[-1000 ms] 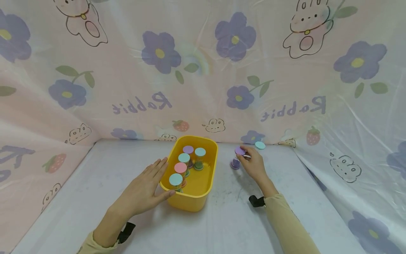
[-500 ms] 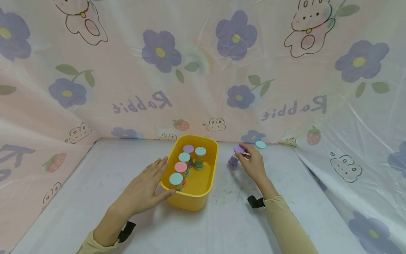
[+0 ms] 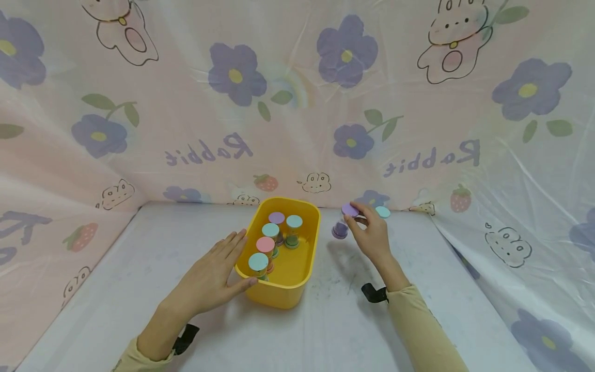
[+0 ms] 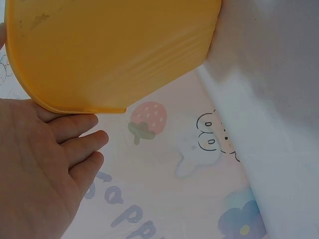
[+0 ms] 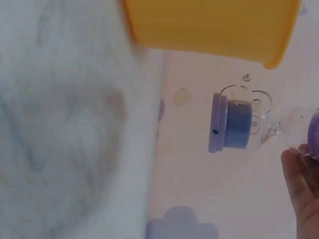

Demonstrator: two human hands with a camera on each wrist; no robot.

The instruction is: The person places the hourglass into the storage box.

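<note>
In the head view my right hand (image 3: 372, 237) pinches the top cap of a purple hourglass (image 3: 340, 230), to the right of a yellow bin (image 3: 284, 298). The right wrist view shows the hourglass (image 5: 238, 123) with its clear waist, dark-looking sand in the base bulb, and its base off the table. My left hand (image 3: 206, 279) rests against the bin's near left rim, fingers straight and thumb over the near edge. Inside the bin stand several hourglasses, among them a pink-capped one (image 3: 265, 245), a purple-capped one (image 3: 276, 218) and a light-blue-capped one (image 3: 294, 222).
Another light-blue cap (image 3: 383, 212) shows at the table's back, just behind my right hand; what lies beneath it is hidden. A patterned curtain (image 3: 288, 119) hangs along the back and sides of the white table (image 3: 325, 336).
My right hand has raised the purple hourglass and shifted it slightly left, towards the bin's side. The left hand and the bin have stayed in place.
</note>
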